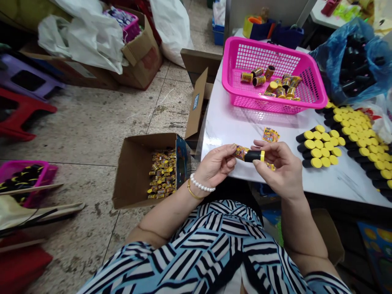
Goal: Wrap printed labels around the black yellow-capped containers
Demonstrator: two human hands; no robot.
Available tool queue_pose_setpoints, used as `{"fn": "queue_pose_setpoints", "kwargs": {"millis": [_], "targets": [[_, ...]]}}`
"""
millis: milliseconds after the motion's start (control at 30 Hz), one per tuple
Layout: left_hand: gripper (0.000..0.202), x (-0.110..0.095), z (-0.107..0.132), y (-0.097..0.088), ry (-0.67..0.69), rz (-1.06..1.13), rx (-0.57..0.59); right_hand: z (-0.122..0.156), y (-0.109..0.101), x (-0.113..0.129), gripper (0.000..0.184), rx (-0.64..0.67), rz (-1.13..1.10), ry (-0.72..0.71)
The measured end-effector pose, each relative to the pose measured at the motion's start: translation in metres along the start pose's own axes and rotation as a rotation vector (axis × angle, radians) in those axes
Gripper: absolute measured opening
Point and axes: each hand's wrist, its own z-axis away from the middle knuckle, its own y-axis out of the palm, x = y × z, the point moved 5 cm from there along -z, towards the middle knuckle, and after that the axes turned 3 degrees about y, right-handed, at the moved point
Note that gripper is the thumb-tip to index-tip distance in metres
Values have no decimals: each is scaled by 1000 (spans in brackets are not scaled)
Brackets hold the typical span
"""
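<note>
The head view showed the left hand (214, 166) and right hand (279, 169) pinching a black tube with a yellow cap (252, 156) and a printed wrapper (241, 152), above a white table (235, 130).

The black-and-yellow tube (253, 156) is smooth glossy plastic, the pink mesh basket (260, 40) shiny plastic, the brown box (131, 171) matt cardboard.

Small assembly wkshp, rows of blk/yellow tubes (361, 139), work table (232, 122), cardboard boxes (134, 171)
</note>
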Motion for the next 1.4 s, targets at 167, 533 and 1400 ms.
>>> {"fn": "queue_pose_setpoints", "kwargs": {"millis": [167,533,1400], "targets": [[37,-1,2,-3,41,-139,12,3,7,-7,35,-5,-93,-3],[63,-27,11,9,402,-509,244,-1,-8,-8,38,-55,-15,-195],[43,-18,-22,46,175,-666,397,-5,-17,-24,59,-15,-56,-80]]}}
